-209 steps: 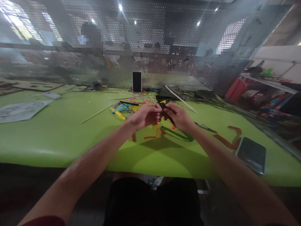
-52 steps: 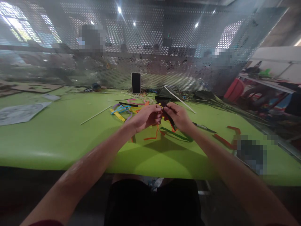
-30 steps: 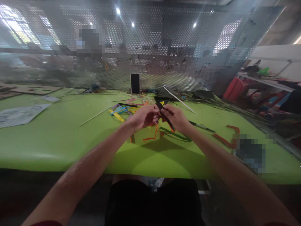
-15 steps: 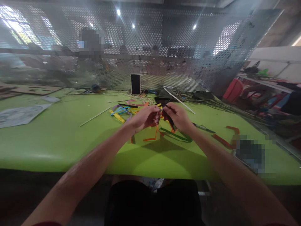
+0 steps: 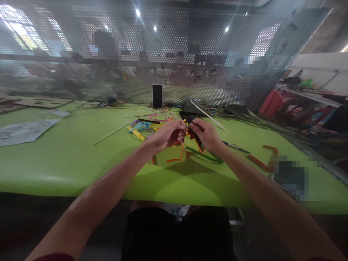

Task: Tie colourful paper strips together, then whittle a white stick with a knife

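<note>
My left hand (image 5: 173,133) and my right hand (image 5: 204,133) meet over the middle of the table, both with fingers pinched. A small pale piece shows between their fingertips, too small to name. Beneath and around them lie thin coloured strips. An orange strip (image 5: 178,160) is bent below my left hand, and a green strip (image 5: 203,155) curves below my right. Blue, yellow and purple strips are heaped left of my left hand, among them a yellow strip (image 5: 138,135). Just right of my right wrist lies a dark, pointed tool (image 5: 237,146).
A phone (image 5: 157,96) stands upright against the perforated metal screen (image 5: 130,78). One thin stick (image 5: 111,133) lies at left, a white one (image 5: 208,115) behind my right hand. Printed sheets (image 5: 25,132) lie far left. More orange strips (image 5: 258,162) are near my right forearm.
Both hands keep almost the same pinched pose at the same spot, with only slight finger movement. The whole view has shifted a little.
</note>
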A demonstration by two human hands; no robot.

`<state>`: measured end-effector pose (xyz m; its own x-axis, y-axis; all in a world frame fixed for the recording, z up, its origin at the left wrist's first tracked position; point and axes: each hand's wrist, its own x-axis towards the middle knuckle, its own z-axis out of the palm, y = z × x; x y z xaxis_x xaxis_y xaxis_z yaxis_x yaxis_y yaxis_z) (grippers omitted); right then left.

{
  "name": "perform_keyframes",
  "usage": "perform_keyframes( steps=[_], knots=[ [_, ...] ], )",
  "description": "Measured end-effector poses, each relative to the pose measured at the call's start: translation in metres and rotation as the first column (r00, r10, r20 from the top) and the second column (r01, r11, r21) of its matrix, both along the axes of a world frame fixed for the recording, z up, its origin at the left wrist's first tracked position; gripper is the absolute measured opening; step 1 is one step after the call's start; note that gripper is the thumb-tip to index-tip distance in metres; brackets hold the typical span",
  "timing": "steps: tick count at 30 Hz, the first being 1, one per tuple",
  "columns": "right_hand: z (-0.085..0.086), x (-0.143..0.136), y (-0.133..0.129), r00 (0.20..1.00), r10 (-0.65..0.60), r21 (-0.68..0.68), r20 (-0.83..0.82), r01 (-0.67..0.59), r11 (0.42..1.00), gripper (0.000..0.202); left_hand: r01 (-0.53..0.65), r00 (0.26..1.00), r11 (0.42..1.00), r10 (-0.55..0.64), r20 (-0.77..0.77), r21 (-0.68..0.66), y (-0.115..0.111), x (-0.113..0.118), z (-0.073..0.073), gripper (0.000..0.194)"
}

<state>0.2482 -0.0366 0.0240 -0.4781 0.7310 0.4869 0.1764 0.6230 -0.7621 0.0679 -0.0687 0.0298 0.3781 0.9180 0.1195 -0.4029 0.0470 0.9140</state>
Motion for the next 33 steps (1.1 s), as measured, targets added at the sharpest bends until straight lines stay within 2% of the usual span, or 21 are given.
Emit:
perform_keyframes(
  steps=[11, 16, 22, 33],
  knots=[
    [-0.0027, 0.0008, 0.0018, 0.999, -0.020, 0.036, 0.039, 0.018, 0.999, 0.034, -0.004, 1.000, 1.000, 0.004, -0.008, -0.009, 0.0020, -0.0005, -0.0024, 0.012],
    [-0.0047, -0.0003, 0.0008, 0.998, 0.055, -0.012, 0.022, -0.055, 0.998, 0.033, 0.013, 1.000, 1.000, -0.013, -0.012, -0.001, 0.0018, -0.0008, -0.0029, 0.013],
    [-0.0015, -0.0003, -0.0004, 1.000, 0.008, 0.020, 0.020, -0.008, 1.000, 0.033, 0.008, 1.000, 1.000, -0.008, 0.026, 0.004, 0.0041, -0.0004, -0.0041, 0.015],
    [0.0027, 0.0025, 0.0019, 0.999, -0.025, -0.009, -0.023, 0.025, 1.000, 0.035, -0.033, 0.999, 0.999, 0.033, -0.018, 0.023, 0.0026, 0.0005, -0.0006, 0.016]
  ],
)
